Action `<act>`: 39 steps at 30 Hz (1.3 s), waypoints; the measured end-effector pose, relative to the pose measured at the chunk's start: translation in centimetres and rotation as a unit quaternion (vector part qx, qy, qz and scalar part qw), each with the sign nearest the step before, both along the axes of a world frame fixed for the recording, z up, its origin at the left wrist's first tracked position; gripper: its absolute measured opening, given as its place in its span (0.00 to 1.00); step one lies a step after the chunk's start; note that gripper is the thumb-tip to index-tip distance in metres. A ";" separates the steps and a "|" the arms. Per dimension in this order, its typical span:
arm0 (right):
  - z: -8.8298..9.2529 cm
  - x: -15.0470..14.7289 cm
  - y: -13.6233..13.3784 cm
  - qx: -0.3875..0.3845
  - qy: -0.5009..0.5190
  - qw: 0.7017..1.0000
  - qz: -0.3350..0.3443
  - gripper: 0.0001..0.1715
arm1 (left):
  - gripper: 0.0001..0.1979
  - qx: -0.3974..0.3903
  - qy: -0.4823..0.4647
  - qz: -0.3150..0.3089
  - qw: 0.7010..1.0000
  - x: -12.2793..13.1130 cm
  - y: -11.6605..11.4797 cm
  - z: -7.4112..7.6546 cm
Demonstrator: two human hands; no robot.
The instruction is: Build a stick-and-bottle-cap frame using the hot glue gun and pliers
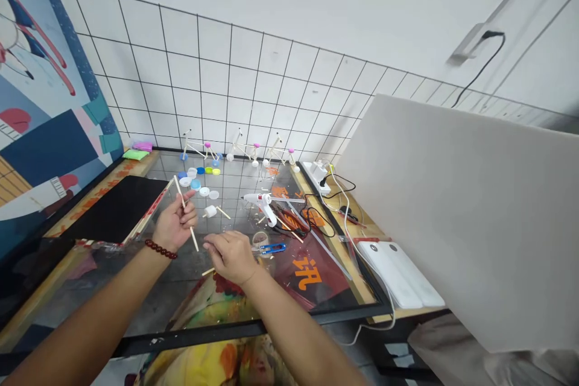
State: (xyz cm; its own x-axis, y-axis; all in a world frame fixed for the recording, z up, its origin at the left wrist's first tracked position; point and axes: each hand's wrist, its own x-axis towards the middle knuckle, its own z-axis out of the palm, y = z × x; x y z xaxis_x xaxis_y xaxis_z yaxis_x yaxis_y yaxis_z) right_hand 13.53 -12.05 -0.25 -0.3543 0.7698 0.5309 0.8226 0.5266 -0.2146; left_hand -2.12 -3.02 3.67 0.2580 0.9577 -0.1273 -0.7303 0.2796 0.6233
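A thin pale stick (192, 234) stands tilted in my left hand (174, 221), whose fingers are closed around its middle. Just right of the stick's lower end is my right hand (233, 255), with its thumb and fingers pressed together; whatever they may hold is hidden. Beyond the hands lies a small white roll-shaped piece (210, 211) with a short stick (223, 213) beside it. Blue-handled snips (272, 248) and a small round container (260, 239) are to the right of my right hand. Another short stick (208, 272) lies close below it.
A white glue gun (265, 205) with its black cord rests on the glass tabletop. Several bottle caps (195, 184) lie farther back. Three small stick-built bicycle models (239, 148) stand by the wire grid. A black board (120, 208) is at left, a power strip (318, 180) at right.
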 end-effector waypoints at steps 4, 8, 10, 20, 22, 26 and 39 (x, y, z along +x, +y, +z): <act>0.6 0.7 -0.8 -0.010 -0.028 1.000 0.003 0.14 | 0.19 0.005 -0.010 -0.027 1.000 0.4 -0.5 0.2; 2.0 2.5 -1.6 -0.102 -0.122 0.979 -0.129 0.16 | 0.18 0.003 -0.015 -0.044 0.999 0.8 -0.9 0.1; 2.6 3.7 -1.7 -0.181 -0.167 0.944 -0.218 0.19 | 0.17 -0.001 -0.020 -0.054 0.998 1.1 -1.2 0.1; 2.8 6.7 0.8 -0.269 -0.249 0.870 -0.329 0.25 | 0.19 -0.007 -0.018 -0.039 0.999 0.5 -1.2 1.4; 2.8 6.7 1.2 -0.264 -0.255 0.869 -0.332 0.23 | 0.19 -0.004 -0.027 -0.025 0.999 0.0 -0.8 1.5; 3.1 6.8 1.6 -0.252 -0.263 0.877 -0.313 0.18 | 0.18 -0.015 -0.044 -0.009 0.999 -0.3 -0.4 1.5; 4.3 2.2 0.5 -0.200 -0.194 0.940 -0.197 0.14 | 0.18 -0.020 -0.004 -0.063 0.998 0.7 -1.1 1.1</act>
